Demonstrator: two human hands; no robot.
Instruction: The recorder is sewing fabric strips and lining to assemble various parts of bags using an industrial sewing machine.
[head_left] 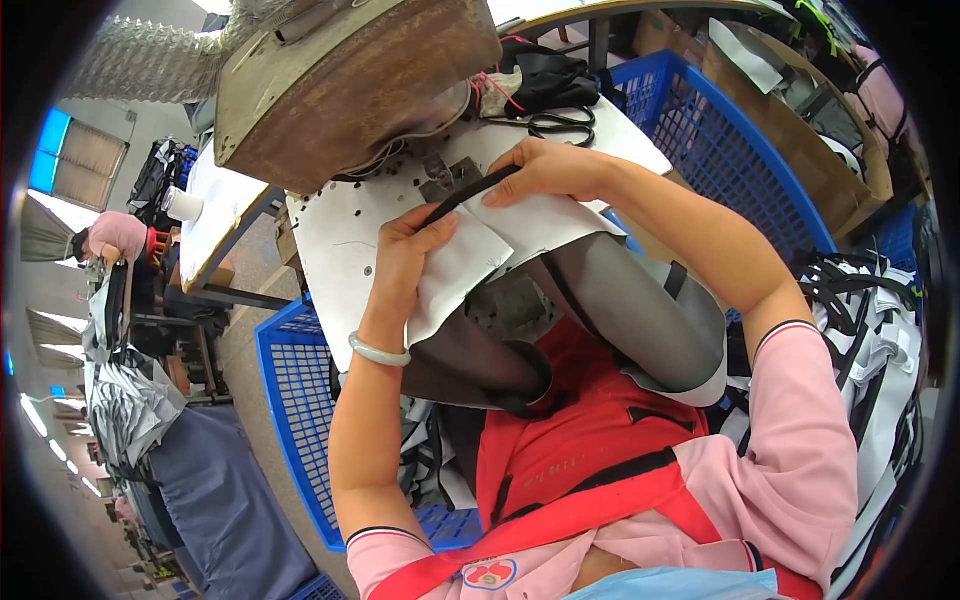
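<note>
My left hand (408, 252) pinches the edge of a white-and-grey fabric piece (500, 250) together with the near end of a black strap (470, 195). My right hand (548, 172) presses the strap's far end and the fabric down on the white machine table (340, 240). The strap runs diagonally between both hands, just in front of the brown machine head (340, 85). The grey part of the fabric hangs down over my lap and red apron (570, 430). A pale bangle sits on my left wrist.
Black scissors (560, 125) and dark cloth lie behind my right hand. Blue plastic baskets stand at my left (290, 400) and right (720, 140); the right side holds black-and-white fabric pieces (870, 330). A person in pink (115, 235) works far left.
</note>
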